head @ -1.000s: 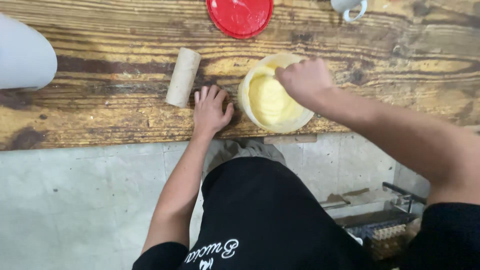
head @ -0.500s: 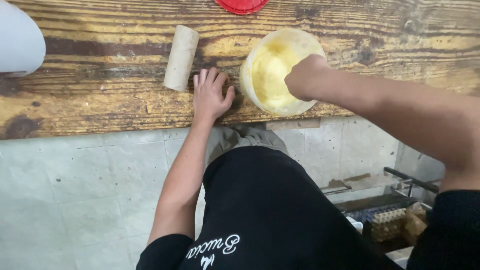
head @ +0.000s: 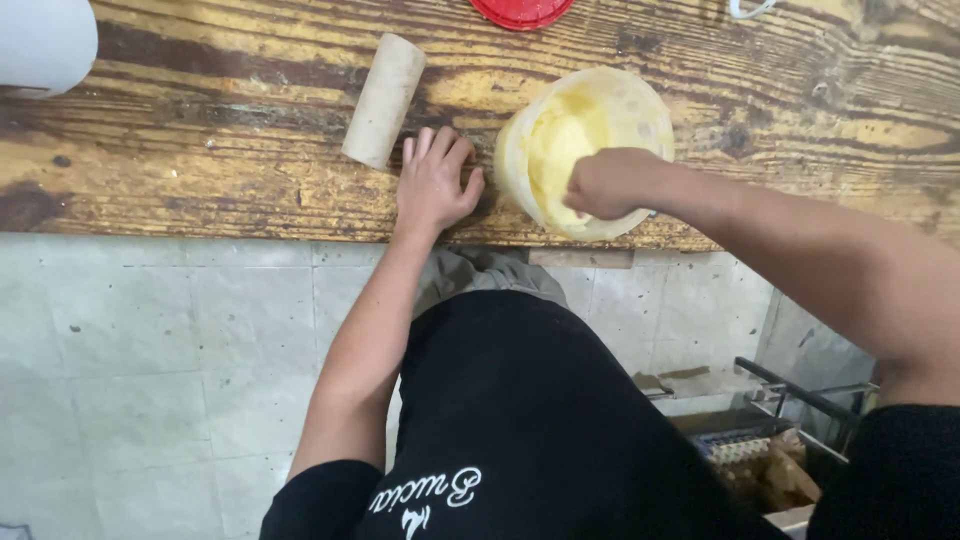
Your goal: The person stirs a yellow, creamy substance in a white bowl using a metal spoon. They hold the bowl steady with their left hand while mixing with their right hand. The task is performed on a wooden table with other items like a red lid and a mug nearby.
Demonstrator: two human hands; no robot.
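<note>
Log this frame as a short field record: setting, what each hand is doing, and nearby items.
setting: worn wooden table above a tiled floor
left hand: flat on the table edge, holding nothing, between the cardboard tube and the tub
right hand: reaching into the pale plastic tub of yellow paste; fingers curled, contents of grip not visible
far edge: red lid, partly cut off
top left: white rounded object

Worn, streaky brown wooden plank table (head: 200, 190) is carrying a beige cardboard tube (head: 384, 100) lying flat, a pale yellow round plastic tub (head: 620, 100) near the front edge, a red round lid (head: 522, 10) at the far edge, and a white rounded object (head: 40, 45) at far left.
</note>
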